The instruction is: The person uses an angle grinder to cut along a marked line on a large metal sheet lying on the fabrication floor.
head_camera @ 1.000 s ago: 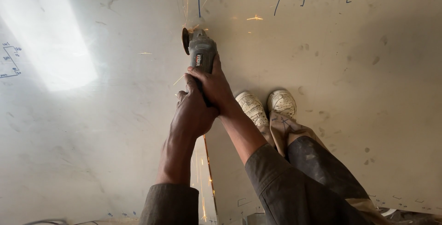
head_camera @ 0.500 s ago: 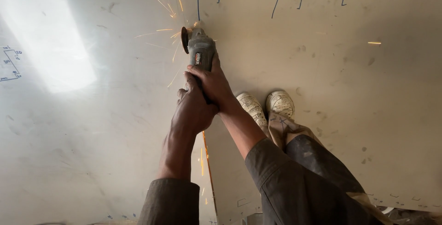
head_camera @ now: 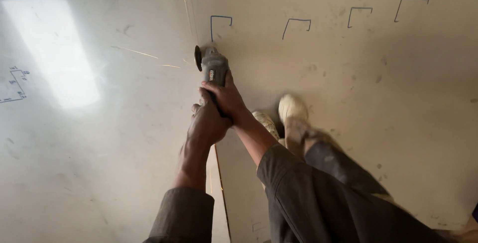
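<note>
A grey angle grinder (head_camera: 213, 68) is held in both hands, its disc (head_camera: 198, 58) at the far end touching a large pale metal sheet (head_camera: 99, 163). My right hand (head_camera: 226, 96) wraps the grinder's body from above. My left hand (head_camera: 208, 123) grips its rear, just behind the right. A thin cut line (head_camera: 222, 193) runs through the sheet from the bottom edge up toward the grinder. A few sparks (head_camera: 142, 53) fly off to the left of the disc.
Blue marker outlines (head_camera: 220, 20) are drawn in a row across the sheet's far part, another sketch (head_camera: 17, 85) at the left. My white shoes (head_camera: 291, 108) stand on the sheet right of the cut, below my grey trouser leg (head_camera: 338, 173). A bright light patch (head_camera: 55, 54) glares at the left.
The view has tilted so the grinder sits lower in the frame. One shoe has shifted and blurs. The sparks are fewer and now stream to the left.
</note>
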